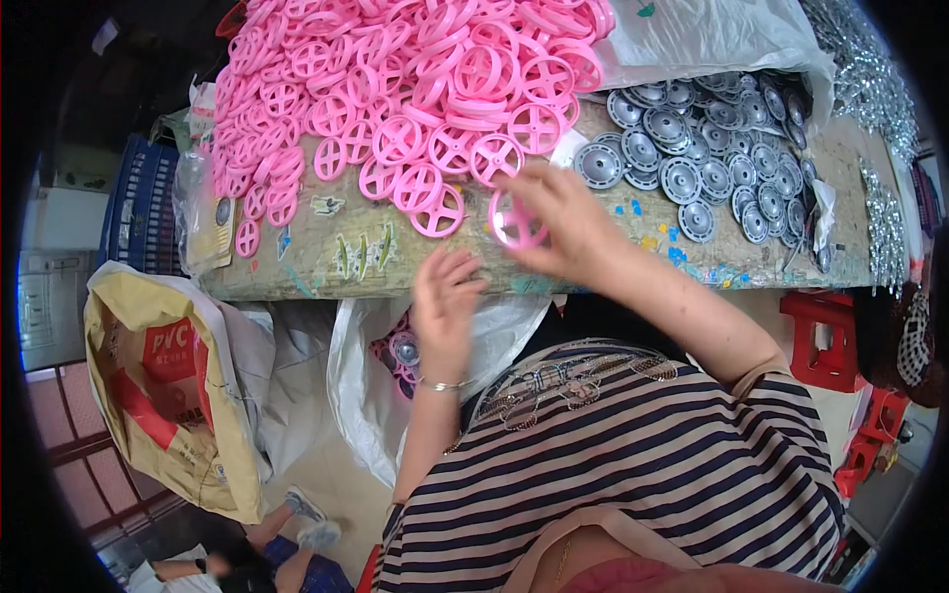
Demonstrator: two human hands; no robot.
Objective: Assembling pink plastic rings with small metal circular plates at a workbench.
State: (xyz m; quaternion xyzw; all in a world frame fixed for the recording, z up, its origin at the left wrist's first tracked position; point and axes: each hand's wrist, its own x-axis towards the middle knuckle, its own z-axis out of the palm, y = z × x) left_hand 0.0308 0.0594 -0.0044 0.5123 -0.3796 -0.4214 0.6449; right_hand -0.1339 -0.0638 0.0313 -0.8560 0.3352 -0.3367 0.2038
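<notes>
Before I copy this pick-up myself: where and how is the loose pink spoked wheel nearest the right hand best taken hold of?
Pinch the rim of the pink wheel, coming from the near table edge. It lies flat at the pile's fringe with its near side free; a finger can probably hook through the gaps between its four spokes, thumb outside. The right hand already holds another wheel; the left hand is empty, nearer.

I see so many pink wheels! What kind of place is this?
Probably a small workshop where toy wheels get put together. A worn bench holds piles of pink wheels and grey hubs, and the right hand holds one wheel.
</notes>
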